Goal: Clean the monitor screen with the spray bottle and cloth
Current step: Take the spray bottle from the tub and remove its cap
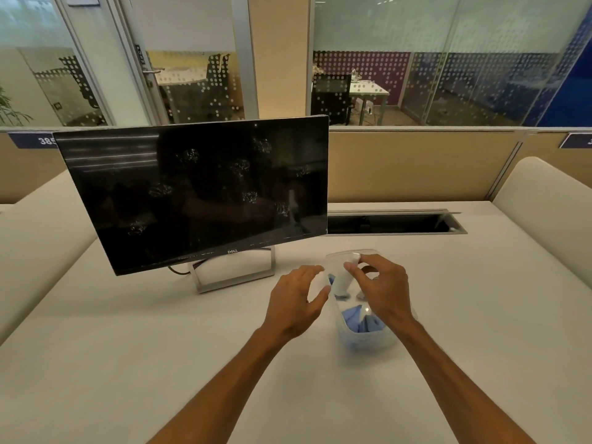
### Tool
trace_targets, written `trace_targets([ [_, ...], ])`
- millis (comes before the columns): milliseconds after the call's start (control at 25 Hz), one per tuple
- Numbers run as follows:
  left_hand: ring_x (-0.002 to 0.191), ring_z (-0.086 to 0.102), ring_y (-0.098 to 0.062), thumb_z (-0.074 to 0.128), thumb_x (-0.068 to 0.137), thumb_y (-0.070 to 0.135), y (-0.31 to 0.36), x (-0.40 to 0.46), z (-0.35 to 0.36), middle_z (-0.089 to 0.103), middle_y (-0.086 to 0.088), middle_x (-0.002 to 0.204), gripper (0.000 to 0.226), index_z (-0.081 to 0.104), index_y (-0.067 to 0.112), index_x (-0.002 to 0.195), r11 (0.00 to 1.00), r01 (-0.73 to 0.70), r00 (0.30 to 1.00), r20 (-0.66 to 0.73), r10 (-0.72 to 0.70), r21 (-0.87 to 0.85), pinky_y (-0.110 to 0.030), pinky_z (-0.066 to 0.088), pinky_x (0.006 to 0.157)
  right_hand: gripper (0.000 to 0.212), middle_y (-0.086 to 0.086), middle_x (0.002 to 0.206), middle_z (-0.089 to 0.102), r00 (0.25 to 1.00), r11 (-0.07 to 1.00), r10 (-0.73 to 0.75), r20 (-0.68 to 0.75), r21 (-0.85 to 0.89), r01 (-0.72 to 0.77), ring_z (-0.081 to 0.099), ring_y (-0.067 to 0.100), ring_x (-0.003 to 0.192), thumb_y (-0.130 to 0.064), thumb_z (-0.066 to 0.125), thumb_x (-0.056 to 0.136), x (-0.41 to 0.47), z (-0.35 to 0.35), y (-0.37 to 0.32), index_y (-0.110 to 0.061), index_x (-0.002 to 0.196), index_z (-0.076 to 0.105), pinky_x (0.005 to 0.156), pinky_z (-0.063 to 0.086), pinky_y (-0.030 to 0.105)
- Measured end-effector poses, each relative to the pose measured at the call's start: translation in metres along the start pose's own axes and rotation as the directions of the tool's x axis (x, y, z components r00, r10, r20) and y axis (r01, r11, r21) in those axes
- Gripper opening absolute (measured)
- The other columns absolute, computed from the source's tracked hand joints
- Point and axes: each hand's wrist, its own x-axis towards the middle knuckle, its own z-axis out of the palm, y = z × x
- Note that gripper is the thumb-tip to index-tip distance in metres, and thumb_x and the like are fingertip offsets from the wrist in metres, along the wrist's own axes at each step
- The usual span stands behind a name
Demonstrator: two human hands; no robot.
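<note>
- Tabletop (134,363): white, wide; carries all items below. Low beige partition (416,168) at far edge, glass office walls behind it.
- Monitor (192,193): black screen, off, on silver stand (234,274), far-left of centre, angled slightly to the right. Several patches of fine droplets (250,197) scattered over screen, mid + right areas. Dark cable (177,270) runs from under lower bezel beside stand.
- Cable slot (394,222): long open recess in tabletop, just right of monitor's lower right corner.
- Clear plastic container (368,339): on tabletop, front-right of monitor stand, between the two hands. Open top.
- Cloth (362,320): light blue, crumpled, lying in the near part of container.
- Spray bottle (344,282): small, white, tilted, inside container's far part; body leans toward the left wall. Nozzle detail too blurred to read.
- Right hand (381,286): over container; thumb + fingers (354,270) curled, pinching upper end of the spray bottle.
- Left hand (298,299): just left of container, fingers spread + relaxed, tips at container's left wall near the rim; contact w/ the wall can't be confirmed. Holds nothing.
</note>
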Motion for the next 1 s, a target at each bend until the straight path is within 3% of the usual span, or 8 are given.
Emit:
trace_targets([
  [160,0.129,0.046,-0.016,0.032,0.082,0.071,0.017,-0.001,-0.008,0.047,0.005,0.144,0.073,0.038,0.029,0.141,0.993,-0.110,0.992,-0.072,0.106,-0.045,-0.029,0.030,0.108,0.035,0.002,0.103,0.072,1.000,0.993,-0.013,-0.025,0.118,0.016,0.067,0.015,0.082,-0.040,0.067,0.079,0.000,-0.014,-0.028,-0.016,0.105,0.070,0.077,0.057,0.029],
  [360,0.122,0.050,-0.017,0.052,0.089,0.048,0.026,-0.005,-0.017,0.050,0.002,0.141,0.059,0.038,0.027,0.142,0.975,-0.104,0.993,-0.071,0.092,-0.196,-0.035,0.043,0.106,0.039,0.001,0.095,0.072,0.998,0.970,0.049,0.025,0.238,-0.054,0.067,0.018,0.081,-0.046,0.064,0.076,-0.004,-0.016,-0.047,-0.018,0.103,0.071,0.078,0.058,0.033],
  [520,0.115,0.055,-0.014,0.052,0.091,0.044,0.019,-0.014,-0.022,0.055,0.004,0.135,0.050,0.044,0.027,0.137,0.956,-0.124,0.991,-0.085,0.105,-0.266,-0.033,0.048,0.101,0.030,-0.001,0.092,0.072,0.991,0.954,0.063,0.118,0.283,-0.095,0.067,0.018,0.081,-0.042,0.065,0.080,-0.005,-0.014,-0.049,-0.022,0.101,0.071,0.077,0.059,0.037],
  [640,0.112,0.056,-0.014,0.051,0.091,0.043,0.013,-0.020,-0.025,0.057,0.003,0.131,0.048,0.045,0.026,0.136,0.955,-0.113,0.993,-0.053,0.103,-0.274,-0.035,0.050,0.098,0.029,-0.007,0.082,0.069,0.994,0.973,-0.001,0.110,0.229,-0.024,0.066,0.016,0.074,-0.052,0.060,0.079,-0.007,-0.014,-0.058,-0.027,0.090,0.069,0.069,0.056,0.026],
  [760,0.114,0.054,-0.016,0.046,0.092,0.045,0.010,-0.028,-0.027,0.054,0.001,0.134,0.051,0.040,0.026,0.139,0.968,-0.101,0.995,0.004,0.104,-0.232,-0.035,0.048,0.100,0.035,-0.009,0.074,0.063,0.984,0.988,-0.150,0.091,-0.017,0.152,0.059,0.012,0.063,-0.057,0.051,0.083,-0.005,-0.013,-0.063,-0.024,0.082,0.064,0.064,0.046,0.014],
  [840,0.118,0.052,-0.017,0.039,0.094,0.048,0.009,-0.032,-0.027,0.050,-0.001,0.138,0.053,0.035,0.026,0.142,0.972,-0.095,0.993,0.048,0.108,-0.215,-0.037,0.045,0.104,0.040,-0.005,0.074,0.063,0.969,0.965,-0.193,0.152,-0.148,0.215,0.055,0.012,0.060,-0.056,0.042,0.084,-0.004,-0.011,-0.066,-0.021,0.083,0.061,0.062,0.044,0.014],
  [1000,0.123,0.051,-0.020,0.027,0.090,0.052,0.014,-0.038,-0.028,0.047,-0.005,0.142,0.062,0.033,0.022,0.143,0.963,-0.057,0.996,0.058,0.074,-0.262,-0.042,0.042,0.107,0.053,0.003,0.076,0.068,0.963,0.946,-0.190,0.190,-0.228,0.231,0.054,0.013,0.060,-0.057,0.033,0.084,-0.005,-0.005,-0.073,-0.015,0.083,0.066,0.060,0.038,0.013],
])
